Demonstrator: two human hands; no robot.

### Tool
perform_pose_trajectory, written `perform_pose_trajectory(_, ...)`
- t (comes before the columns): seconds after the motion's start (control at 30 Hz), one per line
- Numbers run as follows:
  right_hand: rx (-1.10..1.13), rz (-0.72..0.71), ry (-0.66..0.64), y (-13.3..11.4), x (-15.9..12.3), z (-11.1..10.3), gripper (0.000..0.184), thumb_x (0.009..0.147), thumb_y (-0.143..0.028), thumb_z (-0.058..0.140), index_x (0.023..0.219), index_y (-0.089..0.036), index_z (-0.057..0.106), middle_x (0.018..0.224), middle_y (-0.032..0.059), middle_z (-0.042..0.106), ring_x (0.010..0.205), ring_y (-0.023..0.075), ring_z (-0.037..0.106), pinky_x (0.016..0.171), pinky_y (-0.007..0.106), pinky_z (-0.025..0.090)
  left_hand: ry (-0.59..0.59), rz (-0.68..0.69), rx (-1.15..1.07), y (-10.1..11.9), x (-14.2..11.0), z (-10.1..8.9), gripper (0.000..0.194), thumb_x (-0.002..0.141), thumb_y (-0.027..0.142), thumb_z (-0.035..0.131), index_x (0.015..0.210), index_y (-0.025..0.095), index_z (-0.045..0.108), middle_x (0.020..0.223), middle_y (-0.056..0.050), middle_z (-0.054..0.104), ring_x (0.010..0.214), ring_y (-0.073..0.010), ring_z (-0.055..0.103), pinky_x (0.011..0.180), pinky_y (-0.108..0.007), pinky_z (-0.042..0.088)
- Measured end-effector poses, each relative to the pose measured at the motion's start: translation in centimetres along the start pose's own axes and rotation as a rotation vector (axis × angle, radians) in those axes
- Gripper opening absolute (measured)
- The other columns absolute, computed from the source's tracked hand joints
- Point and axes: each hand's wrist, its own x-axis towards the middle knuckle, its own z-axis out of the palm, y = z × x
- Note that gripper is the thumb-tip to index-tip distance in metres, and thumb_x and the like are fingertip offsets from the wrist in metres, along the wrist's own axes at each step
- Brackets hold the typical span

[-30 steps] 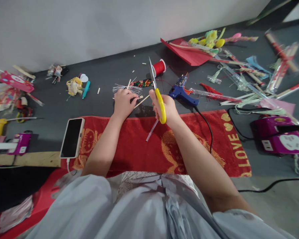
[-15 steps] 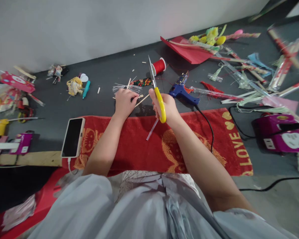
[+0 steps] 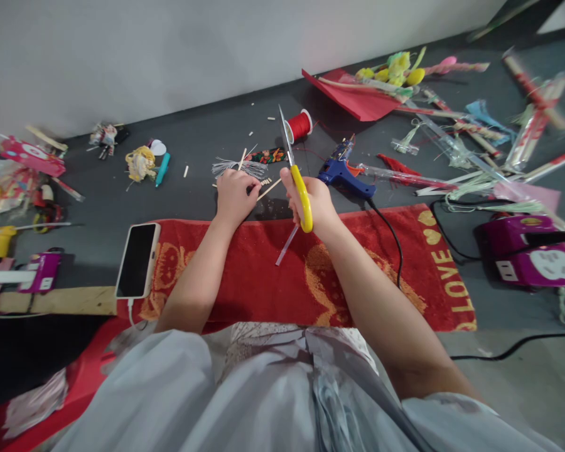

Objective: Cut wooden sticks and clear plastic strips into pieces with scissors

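My right hand (image 3: 314, 204) is wrapped round yellow-handled scissors (image 3: 303, 199), whose blades point up and away over the table. My left hand (image 3: 235, 199) rests on the dark tabletop with its fingers curled down and the thumb close to them; what lies between the fingertips is hidden. A thin wooden stick (image 3: 243, 158) sticks up beyond that hand, beside a bundle of grey strands (image 3: 223, 167). Small cut stick pieces (image 3: 266, 182) lie by its fingertips. Another thin stick (image 3: 269, 189) slants between both hands. A clear glue stick (image 3: 286, 246) lies on the red towel (image 3: 258, 282) below my right hand.
A red thread spool (image 3: 300, 126) and a blue glue gun (image 3: 343, 172) with a black cord lie close by. Wrapped sticks and red paper (image 3: 353, 100) fill the right side. A phone (image 3: 138, 260), a teal pen (image 3: 162, 169) and a purple box (image 3: 530, 251) are also there.
Very little differs. The fingers of my left hand have shifted slightly over the stick pieces; my right hand and the scissors have barely moved.
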Motion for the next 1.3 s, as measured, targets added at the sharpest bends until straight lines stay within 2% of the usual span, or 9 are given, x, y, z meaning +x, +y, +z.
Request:
perform_pose_trajectory(0.2,-0.003,0.002,0.005,0.0,0.0,0.0,0.052,0.081,-0.073,0.045,0.068,-0.024,0.045,0.047,-0.0040,0.044,0.036,0.0097,0.046,0.034,0.022,0.032,0.042,0.008,0.017,-0.2,0.0,0.0,0.018,0.086,0.031,0.052,0.080,0.024,0.067,0.091,-0.004,0.069,0.101,-0.0251,0.054,0.092,-0.043,0.039)
perform_pose_trajectory(0.47,-0.012,0.002,-0.012,-0.2,-0.2,-0.2,0.050,0.081,-0.072,0.048,0.067,-0.023,0.045,0.048,-0.0038,0.045,0.035,0.0088,0.045,0.034,0.023,0.032,0.148,-0.144,0.028,-1.9,-0.1,-0.8,0.013,0.084,0.024,0.049,0.078,0.022,0.062,0.085,-0.005,0.068,0.089,-0.0218,0.058,0.091,-0.040,0.041)
perform_pose_trajectory(0.63,-0.012,-0.009,-0.026,-0.2,-0.3,-0.2,0.048,0.082,-0.070,0.049,0.068,-0.023,0.045,0.048,-0.0038,0.045,0.036,0.0088,0.045,0.035,0.023,0.033,0.057,-0.208,0.043,-1.9,-0.4,-1.8,0.012,0.081,0.024,0.052,0.074,0.021,0.061,0.080,-0.005,0.067,0.085,-0.0230,0.058,0.087,-0.042,0.042)
perform_pose_trajectory(0.9,-0.007,-0.013,-0.010,-0.2,-0.2,-0.4,0.047,0.084,-0.067,0.048,0.069,-0.023,0.047,0.049,-0.0040,0.045,0.036,0.0091,0.045,0.036,0.023,0.034,-0.021,-0.212,0.100,-1.4,-0.6,-2.4,0.011,0.075,0.025,0.057,0.066,0.021,0.062,0.073,-0.008,0.064,0.089,-0.0285,0.056,0.085,-0.048,0.041)
perform_pose_trajectory(1.13,0.003,0.007,0.000,-0.3,-0.1,-0.4,0.050,0.079,-0.071,0.052,0.065,-0.023,0.043,0.047,-0.0050,0.043,0.033,0.0091,0.044,0.034,0.024,0.035,-0.164,-0.204,0.297,-0.8,-0.7,-3.3,0.026,0.080,0.034,0.050,0.080,0.019,0.071,0.085,-0.012,0.068,0.097,-0.0320,0.056,0.087,-0.049,0.041)
perform_pose_trajectory(1.3,-0.005,-0.010,-0.002,-0.1,-0.1,-0.4,0.049,0.081,-0.071,0.050,0.069,-0.024,0.045,0.048,-0.0047,0.043,0.036,0.0090,0.045,0.036,0.023,0.034,-0.171,-0.192,0.343,-0.6,-0.7,-3.1,0.029,0.082,0.031,0.047,0.084,0.016,0.072,0.091,-0.013,0.069,0.098,-0.0321,0.057,0.087,-0.048,0.041)
